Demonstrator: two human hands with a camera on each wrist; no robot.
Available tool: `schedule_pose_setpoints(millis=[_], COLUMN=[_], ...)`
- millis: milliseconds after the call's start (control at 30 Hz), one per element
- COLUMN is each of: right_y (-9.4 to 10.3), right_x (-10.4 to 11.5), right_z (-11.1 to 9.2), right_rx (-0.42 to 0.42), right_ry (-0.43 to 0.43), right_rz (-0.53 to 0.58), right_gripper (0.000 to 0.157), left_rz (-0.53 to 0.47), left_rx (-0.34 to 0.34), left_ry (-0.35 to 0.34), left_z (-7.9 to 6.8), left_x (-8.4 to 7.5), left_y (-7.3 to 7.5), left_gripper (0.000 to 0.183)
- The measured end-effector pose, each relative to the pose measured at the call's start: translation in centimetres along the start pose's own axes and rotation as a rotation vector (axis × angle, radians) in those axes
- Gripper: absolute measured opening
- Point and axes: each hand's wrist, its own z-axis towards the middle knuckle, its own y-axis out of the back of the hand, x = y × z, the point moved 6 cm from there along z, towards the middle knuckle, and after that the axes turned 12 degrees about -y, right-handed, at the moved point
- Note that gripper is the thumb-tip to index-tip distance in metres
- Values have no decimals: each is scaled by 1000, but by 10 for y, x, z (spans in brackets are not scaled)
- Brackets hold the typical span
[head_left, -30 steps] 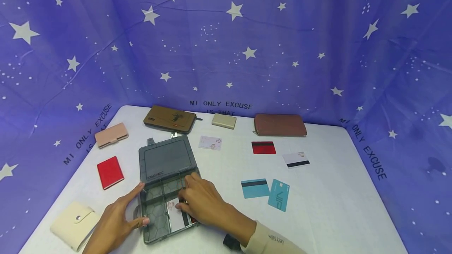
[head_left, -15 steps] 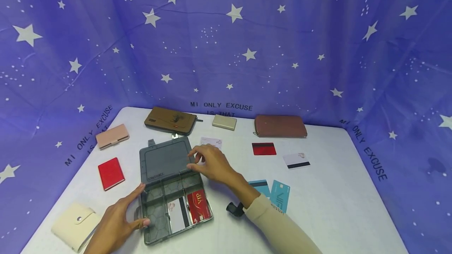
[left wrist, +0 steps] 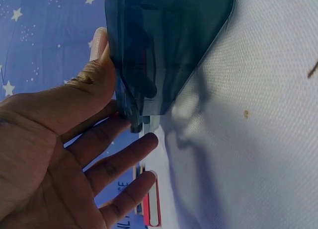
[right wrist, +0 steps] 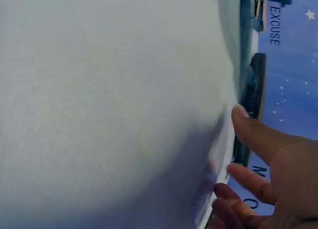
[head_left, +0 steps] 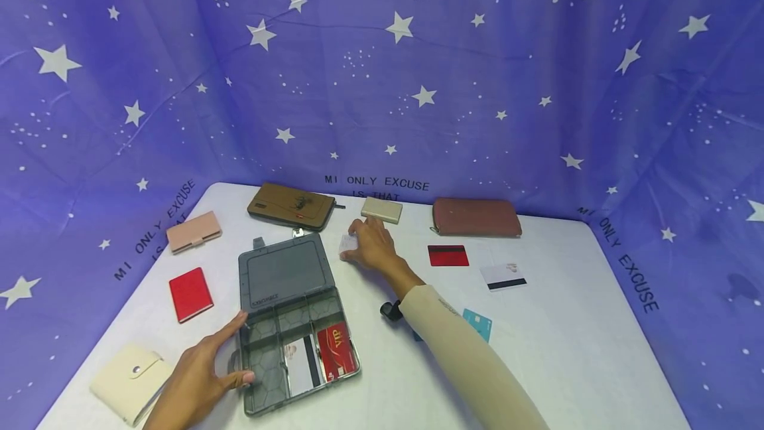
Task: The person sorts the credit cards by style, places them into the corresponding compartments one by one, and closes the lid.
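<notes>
A dark, see-through compartment box (head_left: pixel 266 377) lies with its lid (head_left: pixel 289 267) folded back. Inside are a white card (head_left: pixel 298 367) with a black stripe and a red VIP card (head_left: pixel 337 350). My left hand (head_left: pixel 193 373) touches the box's left side. In the left wrist view its thumb (left wrist: pixel 102 50) lies at the rim, the other fingers loosely spread. Beyond the lid's right side, my right hand (head_left: pixel 376 247) reaches down over a pale printed card (head_left: pixel 347 244) on the table, covering part of it. Its thumb and fingers are apart in the right wrist view.
A brown pouch (head_left: pixel 292 207), small beige wallet (head_left: pixel 382 210) and reddish-brown wallet (head_left: pixel 476 217) line the back. Pink (head_left: pixel 193 231), red (head_left: pixel 191 294) and cream wallets (head_left: pixel 130 380) lie left. At right are a red card (head_left: pixel 448 255), striped white card (head_left: pixel 504 276) and blue card (head_left: pixel 479 324).
My right hand has left the box, uncovering the red VIP card, and moved up and right to the pale card behind. My left hand stays at the box.
</notes>
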Motion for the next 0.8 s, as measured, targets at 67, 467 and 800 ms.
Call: schedule_pose_setpoints(millis=[67,467,800], right_y=[-3,10,36], right_x=[-3,-4,13], right_z=[2,-9,-65], right_rx=[8,-40,-52], right_ry=[-33,6,193], right_rz=[-16,154,504], right_gripper=[56,21,35], left_rz=[-1,-11,-8], left_rx=[15,42,27], left_ry=[16,53,31], left_z=[0,1,1], left_x=[1,1,0], left_y=[-1,-2,-2], left_gripper=[99,100,100])
